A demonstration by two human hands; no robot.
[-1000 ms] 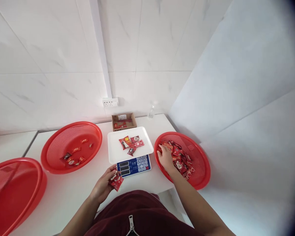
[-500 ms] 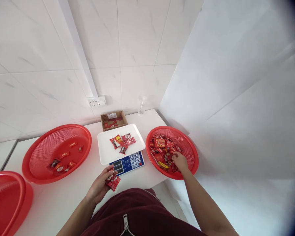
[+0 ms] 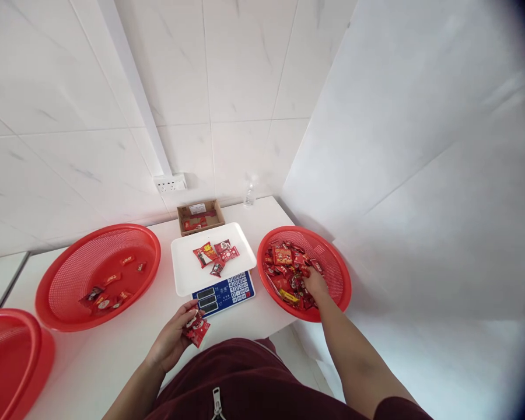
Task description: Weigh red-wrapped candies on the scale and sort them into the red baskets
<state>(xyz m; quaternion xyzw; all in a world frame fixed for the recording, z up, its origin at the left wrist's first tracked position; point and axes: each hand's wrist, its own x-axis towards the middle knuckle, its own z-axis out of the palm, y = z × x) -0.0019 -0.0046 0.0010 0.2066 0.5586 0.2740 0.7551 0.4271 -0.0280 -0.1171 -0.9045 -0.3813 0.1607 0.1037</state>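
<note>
My left hand [image 3: 175, 331] is closed around a few small red snack packets [image 3: 196, 329], just in front of the scale. Inside the right red basket [image 3: 342, 297], my right hand [image 3: 316, 284] reaches down among a pile of red wrapped snacks [image 3: 283, 255]. Its fingers look bent together, and their tips are partly lost among the wrappers, so what they grip is unclear. Between the two hands stands a digital scale [image 3: 224, 296] with a blue keypad. On its white tray [image 3: 186, 274] lie several red packets [image 3: 216, 254].
To the left, a red basket [image 3: 61, 286] holds several loose packets. Another red basket [image 3: 39, 350] is cut off at the left edge. Behind the scale are a small cardboard box [image 3: 221, 217] with red packets and a clear plastic bottle [image 3: 249, 195], near the tiled wall.
My right hand has shifted slightly up and left within the pile in the basket. My left hand keeps its packets; the whole view has moved a little.
</note>
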